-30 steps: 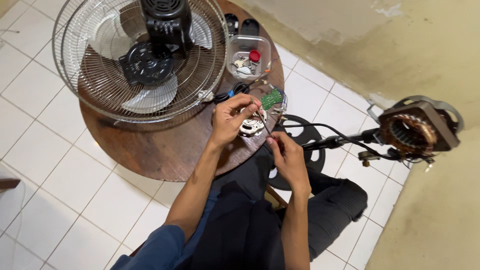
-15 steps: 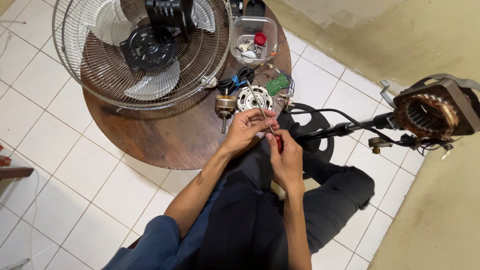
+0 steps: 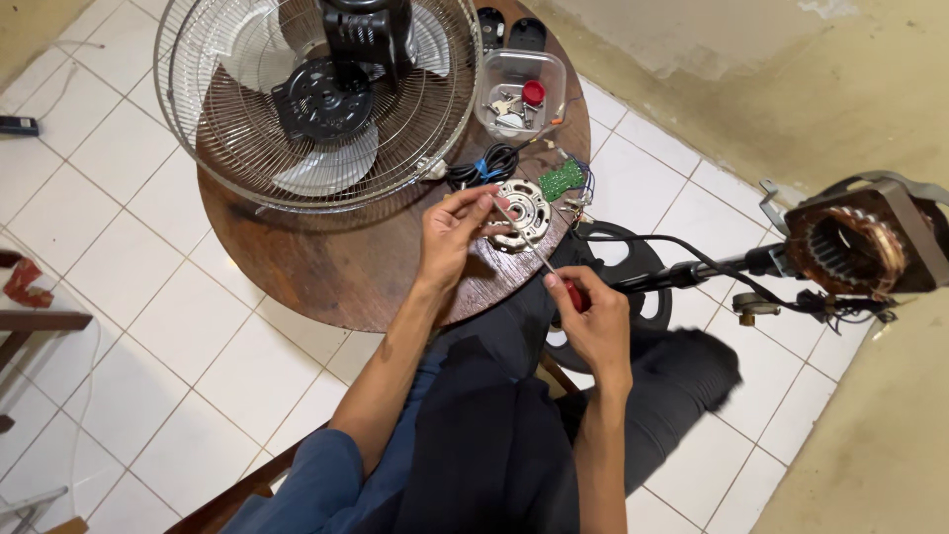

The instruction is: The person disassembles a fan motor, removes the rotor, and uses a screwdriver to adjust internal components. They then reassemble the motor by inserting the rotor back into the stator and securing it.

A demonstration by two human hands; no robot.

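Right hand (image 3: 593, 316) grips red-handled screwdriver (image 3: 539, 259), shaft running toward 11 o'clock. Left hand (image 3: 453, 235) pinches its tip at round motor plate (image 3: 521, 214), on worktop (image 3: 326, 277) edge, 1 o'clock of left hand, nearer it.

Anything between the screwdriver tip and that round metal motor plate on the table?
Nothing visible. The right hand holds the screwdriver; its shaft runs clear up to the left hand fingers, right beside the metal motor plate. The black cable coil lies behind it.
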